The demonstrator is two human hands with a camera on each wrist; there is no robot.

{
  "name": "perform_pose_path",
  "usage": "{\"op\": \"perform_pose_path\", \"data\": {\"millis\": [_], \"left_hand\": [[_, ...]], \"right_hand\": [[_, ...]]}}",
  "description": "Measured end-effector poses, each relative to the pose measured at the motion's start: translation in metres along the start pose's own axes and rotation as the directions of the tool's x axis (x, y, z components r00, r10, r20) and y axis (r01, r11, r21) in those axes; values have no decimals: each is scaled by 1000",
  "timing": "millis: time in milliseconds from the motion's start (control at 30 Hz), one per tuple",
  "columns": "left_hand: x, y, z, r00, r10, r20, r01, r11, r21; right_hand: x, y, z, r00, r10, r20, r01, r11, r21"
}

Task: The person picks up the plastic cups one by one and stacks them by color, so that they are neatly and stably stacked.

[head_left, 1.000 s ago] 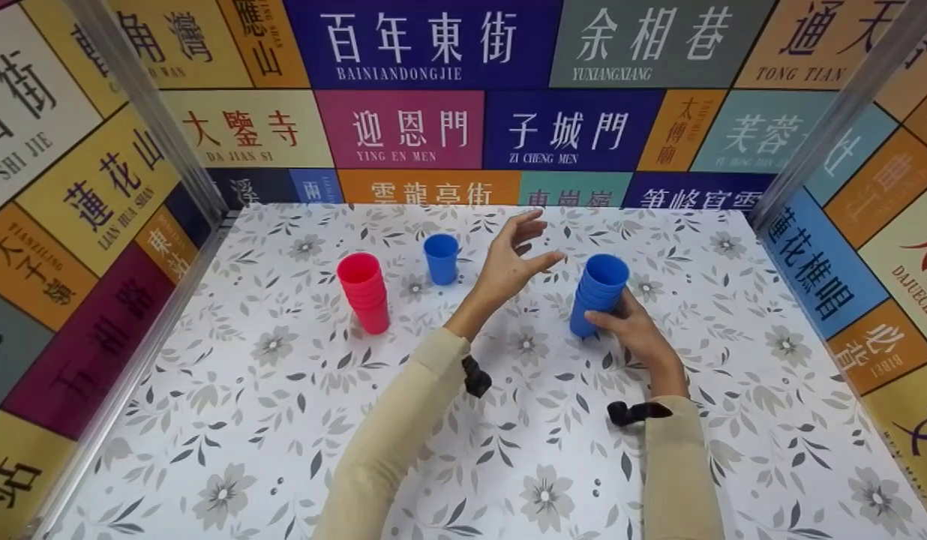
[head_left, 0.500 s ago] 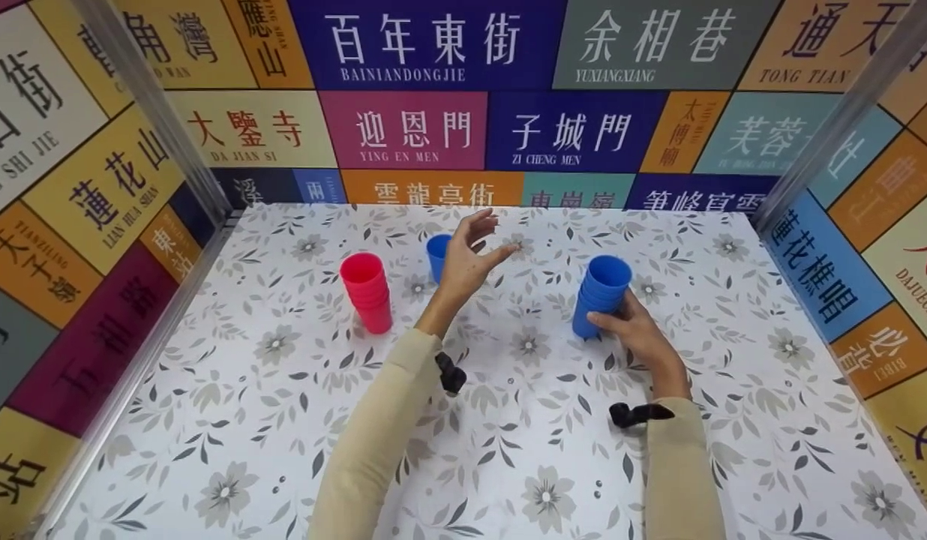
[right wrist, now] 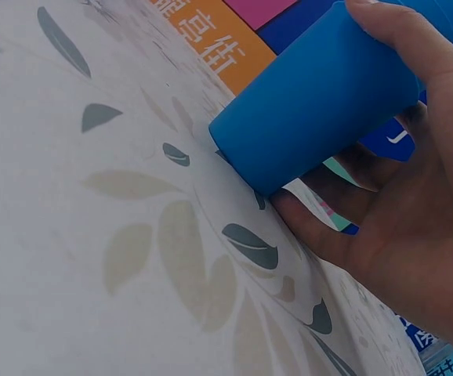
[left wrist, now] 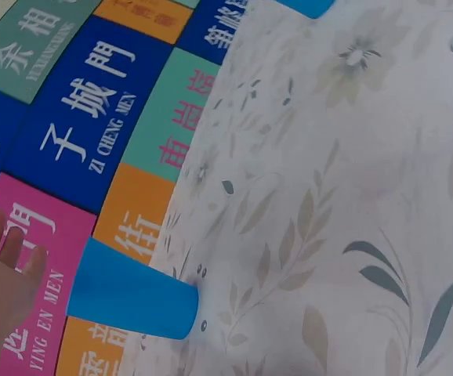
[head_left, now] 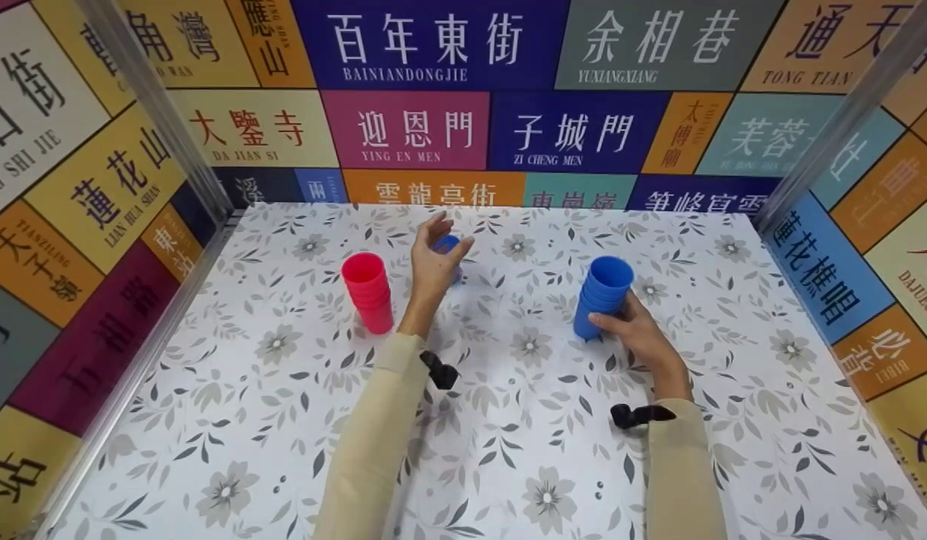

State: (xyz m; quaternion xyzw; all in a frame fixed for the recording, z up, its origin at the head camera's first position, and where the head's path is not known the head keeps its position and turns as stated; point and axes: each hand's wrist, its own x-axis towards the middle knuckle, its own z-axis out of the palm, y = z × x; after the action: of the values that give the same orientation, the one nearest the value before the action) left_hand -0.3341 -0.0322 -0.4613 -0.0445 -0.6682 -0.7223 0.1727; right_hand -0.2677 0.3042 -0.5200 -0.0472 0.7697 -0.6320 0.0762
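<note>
My left hand (head_left: 433,262) is spread beside a single blue cup (head_left: 454,274) that stands upright and is partly hidden behind it in the head view. In the left wrist view a gap shows between the fingers (left wrist: 9,244) and that cup (left wrist: 128,294). On the right, my right hand (head_left: 642,334) grips the lower part of a stack of nested blue cups (head_left: 604,291). Seen from the right wrist, the thumb lies over the stack (right wrist: 320,98) and its base is at the tabletop. Left of my left hand stands a stack of nested red cups (head_left: 369,296).
A white, leaf-patterned tabletop (head_left: 523,420) carries all the cups. Panels with printed signs form a back wall (head_left: 426,127) and both side walls, with clear posts (head_left: 831,112) at the corners. A black wrist camera mount (head_left: 438,370) sits on the left sleeve.
My left hand has moved left, from between the two groups of blue cups to the single blue cup, now covering part of it. The right hand and its stack stay in place.
</note>
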Motion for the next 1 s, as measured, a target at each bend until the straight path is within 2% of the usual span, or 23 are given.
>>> {"op": "perform_pose_path", "data": {"millis": [200, 267, 433, 733, 867, 1000], "left_hand": [[1, -6, -4, 997, -27, -68, 27, 1000, -11], [1, -10, -5, 996, -40, -79, 41, 999, 13], [-1, -18, -11, 993, -64, -103, 78, 987, 139], [1, -30, -13, 988, -109, -113, 130, 970, 204], [0, -35, -14, 984, -144, -103, 163, 962, 217], [0, -40, -14, 975, -197, -98, 216, 942, 255]], "right_hand": [[0, 0, 0, 1000, 1, -6, -1, 1000, 4], [0, 1, 0, 1000, -6, -6, 6, 1000, 12], [-1, 1, 1, 1000, -16, -1, 16, 1000, 16], [-2, -1, 0, 1000, 16, -6, -16, 1000, -10], [-2, -1, 0, 1000, 14, -5, -14, 1000, -6], [-2, 0, 1, 1000, 3, -2, -3, 1000, 16]]}}
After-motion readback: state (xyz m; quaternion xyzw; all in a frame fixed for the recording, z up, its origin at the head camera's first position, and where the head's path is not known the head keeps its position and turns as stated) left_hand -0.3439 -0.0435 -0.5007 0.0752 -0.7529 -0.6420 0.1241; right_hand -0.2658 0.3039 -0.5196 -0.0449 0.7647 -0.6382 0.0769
